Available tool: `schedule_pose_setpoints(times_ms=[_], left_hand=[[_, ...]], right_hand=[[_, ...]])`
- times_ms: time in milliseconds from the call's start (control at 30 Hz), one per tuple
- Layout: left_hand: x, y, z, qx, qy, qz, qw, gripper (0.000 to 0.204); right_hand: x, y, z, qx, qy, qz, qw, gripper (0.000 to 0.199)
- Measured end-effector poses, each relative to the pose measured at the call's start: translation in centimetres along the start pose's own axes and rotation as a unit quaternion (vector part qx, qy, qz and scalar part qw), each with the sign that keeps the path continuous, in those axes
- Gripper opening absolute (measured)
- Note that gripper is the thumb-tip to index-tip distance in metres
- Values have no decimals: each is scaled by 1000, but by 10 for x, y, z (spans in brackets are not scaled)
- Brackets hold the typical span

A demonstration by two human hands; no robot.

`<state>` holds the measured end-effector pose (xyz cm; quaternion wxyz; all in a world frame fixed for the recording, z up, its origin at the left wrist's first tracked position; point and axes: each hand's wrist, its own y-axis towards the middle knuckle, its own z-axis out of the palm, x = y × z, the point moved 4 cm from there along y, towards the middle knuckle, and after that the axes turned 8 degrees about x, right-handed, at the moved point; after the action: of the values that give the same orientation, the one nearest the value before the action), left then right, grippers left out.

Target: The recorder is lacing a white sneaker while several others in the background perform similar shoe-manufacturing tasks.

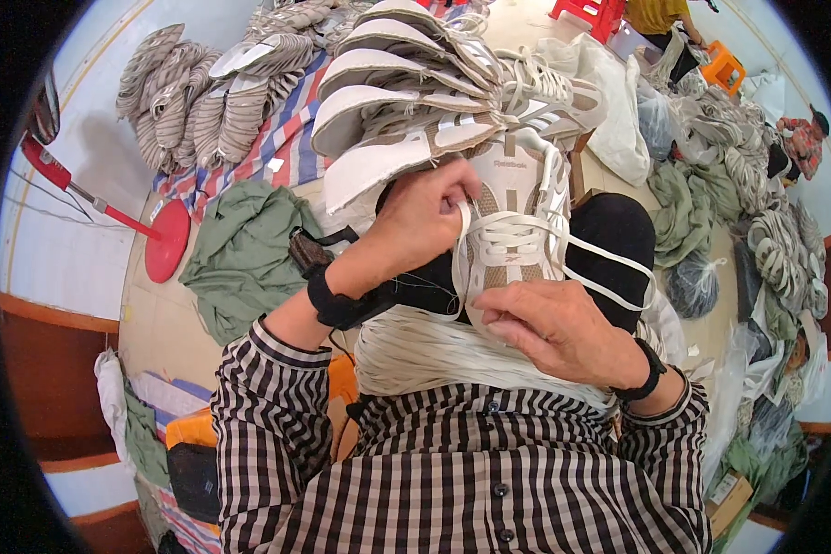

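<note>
A beige and white shoe upper (500,274) lies over my lap, its toe toward me. White shoelace (517,226) crosses its eyelets, and a loose end (632,300) loops out over my right knee. My left hand (425,217) is closed at the upper's left side, with lace coming out by its curled fingers. At the toe, my right hand (563,328) has its fingers bent together on the upper's edge; their tips are partly hidden. Just beyond, a fanned stack of similar uppers (379,102) rests with pale linings showing. A thick bundle of white laces (434,355) lies across my lap.
Bundled uppers (171,102) lie on a striped sheet (282,138) at the far left. Near it are green cloth (245,254) and a red round-based stand (168,240). Piles of uppers and bags (697,286) line the right. Other people (801,143) are at the far right.
</note>
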<state>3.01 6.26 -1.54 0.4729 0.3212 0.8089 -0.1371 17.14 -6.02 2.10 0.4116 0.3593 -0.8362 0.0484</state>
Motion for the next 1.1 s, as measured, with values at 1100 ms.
schedule_pose_setpoints(times_ms=[1100], left_hand=[[-43,16,6,246,350,232,874,13]], right_hand=[[-64,31,-99,250,-376,-54,891,21]])
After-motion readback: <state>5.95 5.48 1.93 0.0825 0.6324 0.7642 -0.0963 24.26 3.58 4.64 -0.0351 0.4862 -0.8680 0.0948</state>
